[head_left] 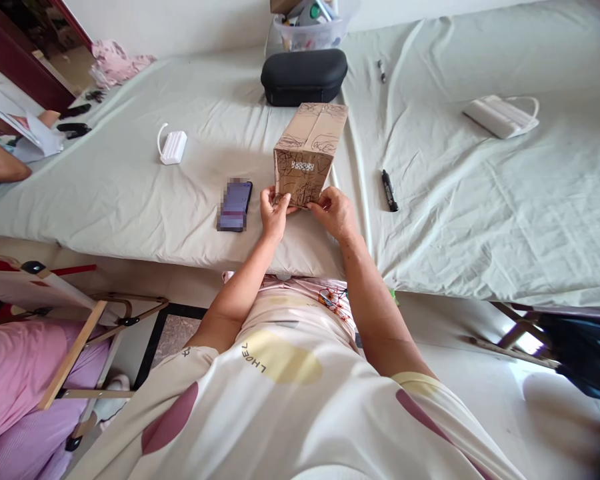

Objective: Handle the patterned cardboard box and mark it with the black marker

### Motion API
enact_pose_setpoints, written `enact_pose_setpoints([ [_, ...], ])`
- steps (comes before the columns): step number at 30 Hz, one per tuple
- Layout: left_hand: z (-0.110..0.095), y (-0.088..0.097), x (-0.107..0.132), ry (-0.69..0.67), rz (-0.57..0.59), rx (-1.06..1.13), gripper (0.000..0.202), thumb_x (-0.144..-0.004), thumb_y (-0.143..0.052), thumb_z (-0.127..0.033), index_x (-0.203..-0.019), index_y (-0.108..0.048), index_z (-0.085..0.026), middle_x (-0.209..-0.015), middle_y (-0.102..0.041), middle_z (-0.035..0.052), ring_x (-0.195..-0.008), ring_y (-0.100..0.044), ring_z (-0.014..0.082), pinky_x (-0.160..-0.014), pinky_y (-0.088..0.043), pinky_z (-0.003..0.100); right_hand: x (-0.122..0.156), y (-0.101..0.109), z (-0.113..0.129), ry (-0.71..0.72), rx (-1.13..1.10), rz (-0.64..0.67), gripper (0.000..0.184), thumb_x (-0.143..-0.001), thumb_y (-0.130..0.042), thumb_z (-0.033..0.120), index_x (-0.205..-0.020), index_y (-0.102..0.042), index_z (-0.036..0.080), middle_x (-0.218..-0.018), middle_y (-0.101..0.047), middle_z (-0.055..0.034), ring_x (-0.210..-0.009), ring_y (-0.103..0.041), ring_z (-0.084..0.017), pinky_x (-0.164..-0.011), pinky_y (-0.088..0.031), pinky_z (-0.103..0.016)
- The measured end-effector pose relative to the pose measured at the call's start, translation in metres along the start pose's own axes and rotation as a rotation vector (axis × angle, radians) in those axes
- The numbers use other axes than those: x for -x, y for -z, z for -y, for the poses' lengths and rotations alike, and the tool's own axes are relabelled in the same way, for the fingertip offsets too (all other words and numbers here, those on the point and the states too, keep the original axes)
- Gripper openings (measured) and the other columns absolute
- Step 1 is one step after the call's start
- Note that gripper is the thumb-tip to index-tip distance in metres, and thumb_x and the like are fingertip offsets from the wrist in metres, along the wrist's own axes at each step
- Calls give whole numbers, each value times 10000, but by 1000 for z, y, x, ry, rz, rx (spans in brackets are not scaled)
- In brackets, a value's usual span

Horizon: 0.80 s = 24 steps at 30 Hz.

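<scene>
A brown cardboard box (310, 150), scribbled over with black marker, stands on the pale sheet of the bed (130, 193). My left hand (274, 213) grips its near bottom left corner, fingers curled against the front face. At the near bottom right corner my right hand (336, 212) pinches the box's lower edge. Both hands hold the box from the near side.
A phone (235, 205) lies left of the box, a white charger (173, 147) farther left. A black marker (389, 190) lies to the right, a white pack (500, 115) far right. Behind the box sit a black case (304, 75) and a clear bin (313, 28). Another person's arm (0, 163) is at the left edge.
</scene>
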<state>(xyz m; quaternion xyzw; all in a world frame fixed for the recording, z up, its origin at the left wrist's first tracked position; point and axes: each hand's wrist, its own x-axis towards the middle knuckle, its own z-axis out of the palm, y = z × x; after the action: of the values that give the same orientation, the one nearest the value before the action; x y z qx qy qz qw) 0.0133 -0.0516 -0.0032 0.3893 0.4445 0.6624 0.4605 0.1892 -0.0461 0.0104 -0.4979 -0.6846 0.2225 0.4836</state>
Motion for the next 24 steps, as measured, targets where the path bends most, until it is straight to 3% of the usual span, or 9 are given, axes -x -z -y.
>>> enact_pose_setpoints([
  [4, 1, 0, -3, -5, 20, -110, 437, -980, -769, -491, -1282, -558, -256, -1408, -680, 110, -1343, -690, 272, -1061, -663, 435, 2, 0, 2, 55, 99, 10, 341, -820, -744, 276, -726, -417, 252, -762, -533, 24, -680, -471, -143, -669, -389, -311],
  [7, 4, 1, -4, -71, -11, -338, 460, -1013, -704, -532, -1336, -585, -226, -1458, -658, 151, -1461, -609, 299, -1256, -513, 487, 6, -4, 6, 99, 156, -12, 333, -840, -719, 275, -725, -408, 254, -770, -549, 14, -663, -466, -145, -662, -377, -315],
  [10, 4, 2, 1, -192, -22, -496, 661, -1011, -688, -574, -1511, -496, -186, -1640, -511, 208, -1624, -424, 321, -1384, -314, 484, 10, -10, 8, 152, 173, -7, 331, -873, -709, 295, -730, -412, 257, -760, -555, 12, -660, -479, -149, -654, -387, -309],
  [13, 1, 1, 7, -310, 63, -490, 1001, -956, -753, -627, -1693, -229, -195, -1803, -248, 216, -1719, -222, 332, -1415, -235, 465, 12, -18, 7, 185, 189, 11, 334, -917, -702, 321, -741, -425, 257, -755, -560, 7, -671, -503, -157, -654, -402, -309],
  [15, -1, 0, 9, -360, 118, -505, 1214, -872, -849, -643, -1729, -112, -199, -1829, -151, 226, -1740, -121, 352, -1424, -198, 465, 11, -21, 4, 198, 205, 7, 309, -946, -687, 331, -762, -449, 256, -767, -570, -2, -686, -516, -166, -658, -414, -315],
  [19, -1, -1, 6, -359, 125, -590, 1419, -749, -963, -626, -1744, -46, -198, -1823, -152, 242, -1743, -70, 379, -1433, -146, 494, 10, -22, 0, 245, 197, -1, 191, -958, -656, 301, -829, -524, 250, -828, -615, -28, -732, -552, -186, -672, -450, -324],
  [24, 6, 1, 2, -345, 85, -576, 1399, -778, -945, -610, -1755, -17, -235, -1839, -155, 198, -1742, -96, 366, -1433, -150, 487, 10, -19, 3, 291, 110, 67, 68, -940, -662, 264, -944, -601, 234, -937, -647, -42, -743, -558, -167, -721, -514, -323],
])
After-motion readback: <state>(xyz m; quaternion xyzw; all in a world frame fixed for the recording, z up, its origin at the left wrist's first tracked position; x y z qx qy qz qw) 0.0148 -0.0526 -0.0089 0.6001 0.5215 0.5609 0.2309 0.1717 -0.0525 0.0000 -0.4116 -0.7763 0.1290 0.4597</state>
